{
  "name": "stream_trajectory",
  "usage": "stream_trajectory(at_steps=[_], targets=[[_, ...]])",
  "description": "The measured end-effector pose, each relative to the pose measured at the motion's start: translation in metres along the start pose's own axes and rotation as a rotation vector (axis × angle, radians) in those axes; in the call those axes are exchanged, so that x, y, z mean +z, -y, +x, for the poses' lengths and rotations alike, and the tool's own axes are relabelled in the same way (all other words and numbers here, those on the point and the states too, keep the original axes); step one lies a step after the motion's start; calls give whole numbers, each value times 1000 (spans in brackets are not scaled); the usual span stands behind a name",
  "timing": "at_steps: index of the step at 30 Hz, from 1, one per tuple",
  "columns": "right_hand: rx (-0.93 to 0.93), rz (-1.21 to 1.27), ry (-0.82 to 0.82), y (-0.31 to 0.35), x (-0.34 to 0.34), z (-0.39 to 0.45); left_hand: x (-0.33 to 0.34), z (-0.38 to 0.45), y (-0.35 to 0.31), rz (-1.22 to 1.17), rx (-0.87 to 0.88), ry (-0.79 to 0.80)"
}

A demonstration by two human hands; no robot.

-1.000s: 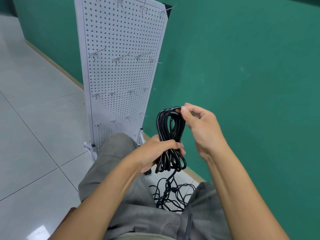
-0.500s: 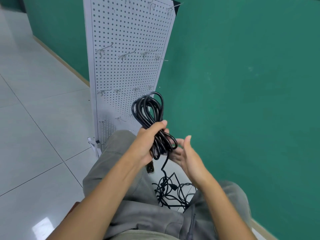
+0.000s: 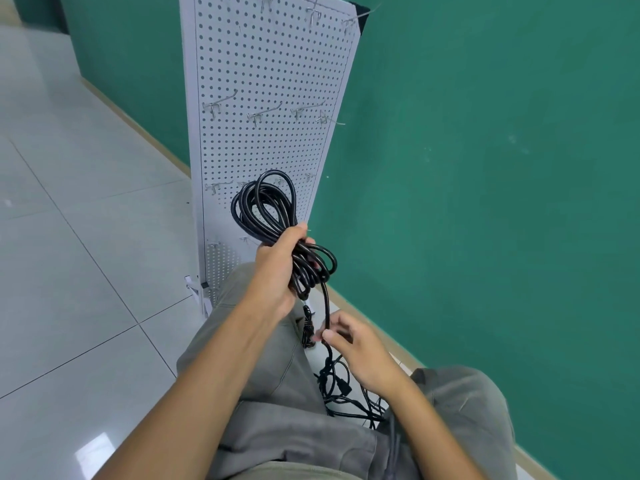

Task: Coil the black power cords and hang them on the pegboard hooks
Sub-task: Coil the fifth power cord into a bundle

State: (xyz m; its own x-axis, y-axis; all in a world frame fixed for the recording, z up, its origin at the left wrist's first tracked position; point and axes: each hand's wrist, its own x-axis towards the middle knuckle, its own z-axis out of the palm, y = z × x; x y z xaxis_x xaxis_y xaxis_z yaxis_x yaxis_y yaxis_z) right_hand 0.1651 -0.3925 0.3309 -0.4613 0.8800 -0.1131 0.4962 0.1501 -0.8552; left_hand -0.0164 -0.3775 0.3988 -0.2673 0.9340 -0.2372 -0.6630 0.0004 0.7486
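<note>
Right hand (image 3: 353, 351) now lower, below coil (image 3: 273, 216).

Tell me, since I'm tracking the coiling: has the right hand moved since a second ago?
Yes. The right hand dropped from the top of the coiled cord, level with the pegboard, to pinch the trailing strand between the knees.

I see the coiled black power cord (image 3: 268, 211) bunched in several glossy loops, held upright in front of the white pegboard (image 3: 273, 81), one strand trailing down to a loose tangle of more cords (image 3: 341, 389) on the floor (its plug hangs just beside that strand). The metal hooks (image 3: 263, 114) on the board carry nothing.
</note>
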Motion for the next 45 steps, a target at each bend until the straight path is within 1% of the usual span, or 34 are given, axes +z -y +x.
stream_trajectory(at_steps=[4, 7, 10, 13, 15, 18, 22, 25, 27, 30, 32, 35, 37, 38, 40, 42, 45], targets=[[-46, 36, -107, 13, -7, -16, -5, 4, -3, 169, 147, -177], [-89, 53, -180, 22, -17, -20, -6, 4, -1, 313, 210, -207], [-136, 1, -243, 38, -29, -20, -4, 1, 3, 452, 210, -140], [-183, -81, -269, 57, -36, -20, -3, -2, 5, 650, 191, 18], [-194, -72, -296, 69, -40, -20, -1, -6, 6, 697, 173, 136], [-244, -12, -341, 85, -47, -19, 4, -13, 11, 645, 117, 290], [-269, 66, -392, 93, -62, -17, 14, -26, 20, 419, -49, 428], [-238, 193, -404, 89, -68, -18, 25, -40, 26, 300, -174, 477], [-209, 262, -419, 82, -70, -20, 32, -48, 27, 268, -235, 509], [-101, 334, -440, 72, -74, -23, 37, -57, 24, 255, -240, 588], [-49, 407, -412, 68, -74, -24, 39, -60, 22, 232, -244, 612], [18, 564, -309, 58, -69, -22, 40, -61, 24, 212, -253, 630], [17, 702, -239, 49, -62, -21, 39, -58, 30, 208, -263, 608], [-1, 727, -213, 43, -59, -20, 38, -56, 32, 195, -272, 600], [-39, 689, -164, 36, -51, -21, 36, -51, 33, 155, -300, 596], [-32, 594, -138, 27, -43, -23, 33, -44, 30, 77, -328, 596], [18, 331, -123, 2, -34, -28, 25, -32, 18, -5, -315, 571]])
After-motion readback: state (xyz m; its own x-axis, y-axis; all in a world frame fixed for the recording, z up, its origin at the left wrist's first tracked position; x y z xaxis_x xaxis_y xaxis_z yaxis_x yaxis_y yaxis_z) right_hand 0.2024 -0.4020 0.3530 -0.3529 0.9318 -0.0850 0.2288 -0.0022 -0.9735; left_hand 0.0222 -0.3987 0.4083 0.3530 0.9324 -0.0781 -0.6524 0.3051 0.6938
